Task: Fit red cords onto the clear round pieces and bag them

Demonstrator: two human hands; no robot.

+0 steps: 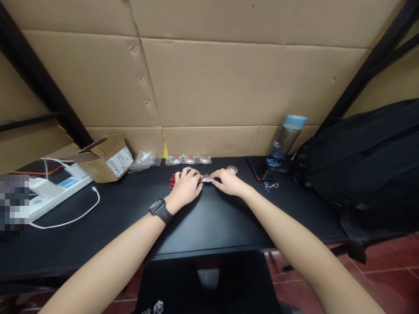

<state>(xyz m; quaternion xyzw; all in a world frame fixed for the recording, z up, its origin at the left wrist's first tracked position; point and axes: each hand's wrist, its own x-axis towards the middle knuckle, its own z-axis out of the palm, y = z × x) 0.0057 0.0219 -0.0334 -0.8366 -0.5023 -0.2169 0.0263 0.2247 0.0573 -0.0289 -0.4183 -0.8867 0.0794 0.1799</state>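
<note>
Between my two hands is a small clear plastic packet (207,179), low over the black table; its contents are too small to make out. My left hand (186,187), below a wrist with a black smartwatch, pinches the packet's left end. At its right end, the thumb and fingers of my right hand (228,182) are closed on it. Small red pieces (172,180) lie just left of my left hand, partly hidden by it. Behind my right hand is a round, clear item (232,169), perhaps a tape roll. Several similar packets (189,160) lie in a row farther back.
A pile of clear plastic bags (145,160) lies beside an open cardboard box (109,160) at left. Nearer are a white power strip (62,194) and cable. At right stand a water bottle (284,141) and black backpack (366,165), near a dark tablet-like slab (260,168) and keychain (270,186).
</note>
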